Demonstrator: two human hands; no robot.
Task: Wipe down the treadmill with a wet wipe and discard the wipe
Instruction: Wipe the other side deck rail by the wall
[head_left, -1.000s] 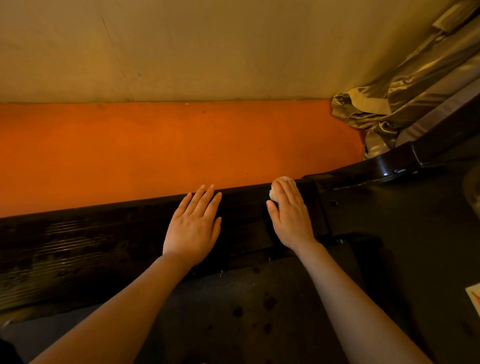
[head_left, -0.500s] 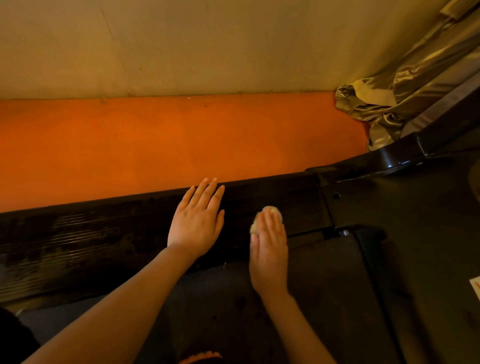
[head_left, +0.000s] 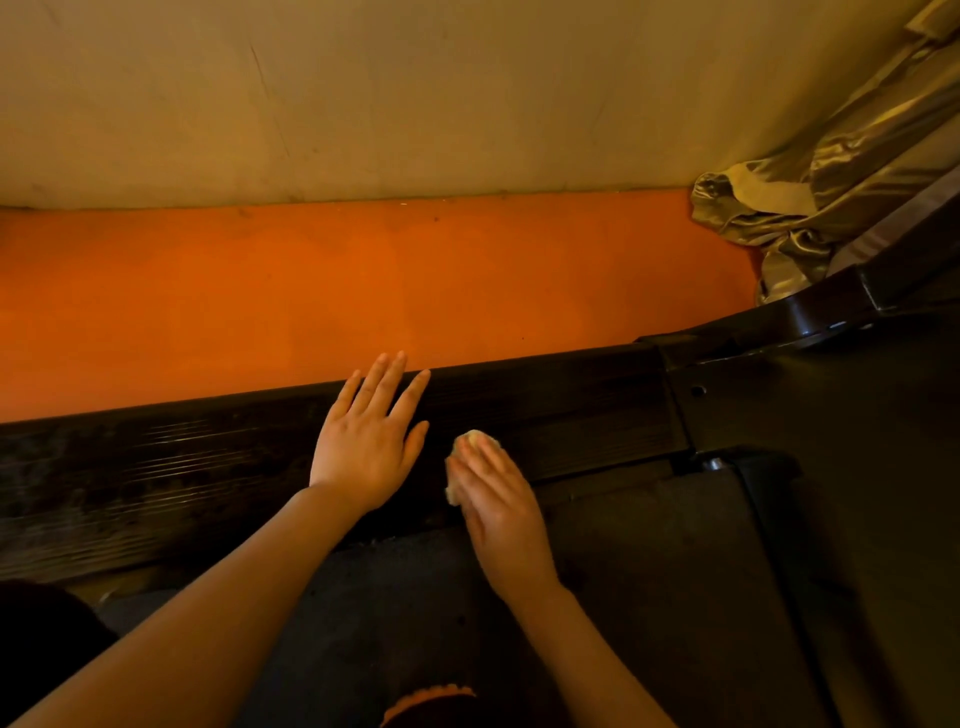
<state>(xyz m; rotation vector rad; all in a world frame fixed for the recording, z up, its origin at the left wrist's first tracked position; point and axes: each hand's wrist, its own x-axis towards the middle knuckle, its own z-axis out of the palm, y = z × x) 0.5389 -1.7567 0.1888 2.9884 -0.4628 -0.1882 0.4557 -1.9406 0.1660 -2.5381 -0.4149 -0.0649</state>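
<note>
The treadmill's dark ribbed side rail (head_left: 571, 415) runs across the middle of the view, with the black belt (head_left: 649, 571) below it. My left hand (head_left: 366, 441) lies flat on the rail, fingers straight and spread. Just right of it, my right hand (head_left: 498, 504) presses a small crumpled white wet wipe (head_left: 470, 441) onto the rail's lower edge with straight fingers. Most of the wipe is hidden under the fingers; only its top and left edges show.
An orange floor strip (head_left: 311, 291) lies beyond the rail, against a beige wall (head_left: 415, 93). A shiny silver cover (head_left: 810, 197) is bunched at the upper right. The treadmill's black front housing (head_left: 857, 441) fills the right side.
My right hand has slid the wipe left and down along the rail, from near the housing joint to beside my left hand. The left hand has stayed flat on the rail.
</note>
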